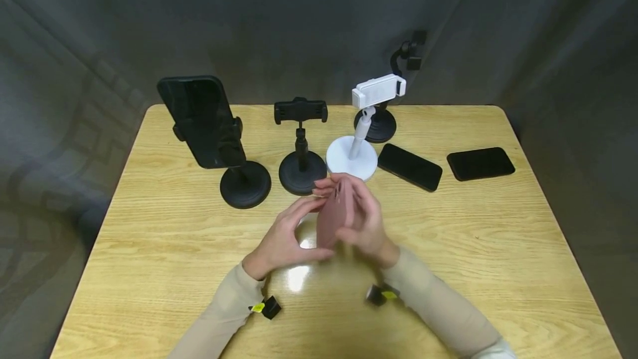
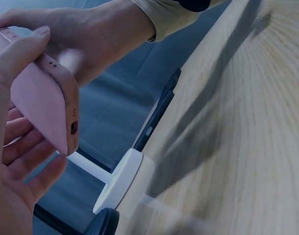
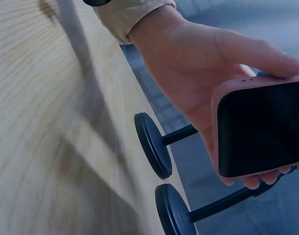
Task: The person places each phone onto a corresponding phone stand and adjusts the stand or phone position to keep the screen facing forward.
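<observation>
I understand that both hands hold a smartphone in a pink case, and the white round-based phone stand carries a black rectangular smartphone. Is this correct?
Not quite: the head view shows the white round-based phone stand empty; the leftmost black round-based stand carries a black rectangular smartphone. The left hand and right hand do hold the smartphone in a pink case.

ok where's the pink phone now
In the head view, near centre, the pink phone is held between the left hand and right hand, in front of the white stand.
</observation>
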Tool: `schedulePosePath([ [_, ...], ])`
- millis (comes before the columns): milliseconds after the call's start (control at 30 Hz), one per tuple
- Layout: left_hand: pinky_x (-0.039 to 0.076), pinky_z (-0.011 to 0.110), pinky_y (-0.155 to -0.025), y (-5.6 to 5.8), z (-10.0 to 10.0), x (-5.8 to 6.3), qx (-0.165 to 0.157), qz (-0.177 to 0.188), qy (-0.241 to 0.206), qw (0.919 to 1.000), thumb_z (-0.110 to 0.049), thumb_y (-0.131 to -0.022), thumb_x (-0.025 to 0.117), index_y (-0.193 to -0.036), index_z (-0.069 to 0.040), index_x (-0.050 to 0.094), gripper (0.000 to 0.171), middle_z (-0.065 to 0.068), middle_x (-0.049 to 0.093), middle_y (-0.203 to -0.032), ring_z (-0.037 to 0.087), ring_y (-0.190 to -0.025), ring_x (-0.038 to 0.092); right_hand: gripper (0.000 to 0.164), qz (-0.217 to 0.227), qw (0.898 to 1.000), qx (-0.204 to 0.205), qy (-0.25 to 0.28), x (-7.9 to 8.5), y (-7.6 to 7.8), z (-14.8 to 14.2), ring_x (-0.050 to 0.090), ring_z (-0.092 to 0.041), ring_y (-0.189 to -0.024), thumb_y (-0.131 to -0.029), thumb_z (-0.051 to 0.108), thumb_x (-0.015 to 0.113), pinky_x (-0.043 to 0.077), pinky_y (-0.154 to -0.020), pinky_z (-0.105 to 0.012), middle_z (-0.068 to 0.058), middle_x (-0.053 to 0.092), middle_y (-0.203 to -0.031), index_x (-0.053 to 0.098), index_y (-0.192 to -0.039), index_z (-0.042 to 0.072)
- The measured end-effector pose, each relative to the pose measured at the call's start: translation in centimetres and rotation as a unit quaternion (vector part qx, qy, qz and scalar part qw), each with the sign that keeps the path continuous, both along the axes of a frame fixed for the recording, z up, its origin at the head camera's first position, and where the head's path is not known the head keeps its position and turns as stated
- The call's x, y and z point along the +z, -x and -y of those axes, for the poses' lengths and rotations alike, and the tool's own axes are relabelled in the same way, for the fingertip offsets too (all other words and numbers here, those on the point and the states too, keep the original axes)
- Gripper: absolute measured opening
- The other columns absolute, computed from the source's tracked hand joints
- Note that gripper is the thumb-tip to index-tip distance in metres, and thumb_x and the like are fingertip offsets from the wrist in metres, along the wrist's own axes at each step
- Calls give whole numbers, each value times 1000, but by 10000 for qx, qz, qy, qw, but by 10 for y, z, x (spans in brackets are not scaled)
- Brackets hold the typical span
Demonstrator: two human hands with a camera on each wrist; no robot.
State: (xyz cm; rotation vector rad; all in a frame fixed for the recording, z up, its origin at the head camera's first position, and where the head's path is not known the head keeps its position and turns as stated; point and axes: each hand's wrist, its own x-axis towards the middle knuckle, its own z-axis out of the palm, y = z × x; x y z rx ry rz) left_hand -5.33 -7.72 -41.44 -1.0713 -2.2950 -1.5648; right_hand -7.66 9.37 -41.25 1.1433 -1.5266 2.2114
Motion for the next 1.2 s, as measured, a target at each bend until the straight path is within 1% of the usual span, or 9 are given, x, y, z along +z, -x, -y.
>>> schedulePosePath([
  [267, 46, 39, -97, 6, 5, 7, -42, -369, -180, 9991, -16, -45, 91, -122, 11, 52, 90, 22, 57, -120, 28, -113, 52, 80, -33, 9999, -141, -59, 4, 3, -1, 57, -40, -105, -81, 26, 73, 47, -96, -46, -33, 55, -120, 31, -124, -27],
  [400, 48, 39, -93, 11, 9, 13, 121, -589, -312, 9977, -12, -51, 88, -117, 12, 55, 78, 23, 59, -115, 28, -109, 55, 80, -112, 9998, -189, -2, 4, 3, -2, 57, -42, -103, -81, 25, 72, 46, -96, -46, -35, 54, -119, 30, -123, -29],
  [467, 50, 39, -90, 14, 11, 17, 360, -810, -426, 9952, -7, -57, 84, -113, 12, 58, 64, 23, 61, -110, 29, -105, 57, 80, -123, 9997, -207, 33, 4, 3, -2, 57, -43, -101, -82, 26, 72, 46, -96, -46, -36, 54, -118, 30, -123, -29],
  [567, 50, 36, -88, 20, 12, 27, 973, -1122, -630, 9869, 1, -63, 76, -105, 11, 63, 45, 22, 64, -103, 29, -98, 60, 81, -96, 9997, -233, 62, 4, 3, -2, 58, -44, -100, -82, 27, 72, 47, -95, -47, -36, 54, -117, 30, -122, -30],
  [700, 50, 33, -87, 28, 12, 40, 1882, -1435, -890, 9675, 7, -69, 69, -97, 11, 65, 28, 24, 65, -97, 29, -94, 61, 81, -30, 9996, -284, 28, 2, 1, -4, 58, -43, -100, -82, 28, 72, 47, -95, -48, -38, 53, -115, 31, -122, -29],
  [833, 51, 37, -86, 36, 10, 45, 2493, -1710, -1128, 9465, 6, -72, 66, -96, 10, 65, 24, 24, 64, -97, 29, -96, 61, 80, -25, 9995, -322, -17, 1, 0, -4, 58, -43, -100, -82, 28, 71, 47, -95, -46, -41, 52, -114, 31, -122, -29],
  [967, 49, 40, -89, 40, 6, 51, 2755, -1896, -1197, 9348, 5, -73, 65, -99, 12, 62, 27, 26, 61, -102, 31, -102, 58, 79, -31, 9996, -281, 42, -2, 0, -5, 58, -42, -100, -82, 25, 71, 47, -95, -47, -40, 53, -114, 31, -121, -30],
  [1100, 45, 43, -94, 44, 3, 57, 2805, -1903, -1116, 9342, 6, -73, 65, -108, 17, 54, 38, 31, 55, -110, 35, -109, 52, 78, -27, 9998, -157, 123, -4, 0, -5, 57, -44, -101, -82, 23, 72, 46, -96, -48, -38, 53, -116, 30, -121, -31],
  [1200, 43, 43, -99, 47, 2, 59, 2783, -1807, -1114, 9368, 9, -71, 65, -114, 21, 47, 48, 35, 50, -115, 38, -112, 48, 78, -8, 9999, -125, 118, -6, 0, -5, 56, -45, -102, -82, 22, 71, 45, -97, -48, -38, 53, -117, 30, -121, -30],
])
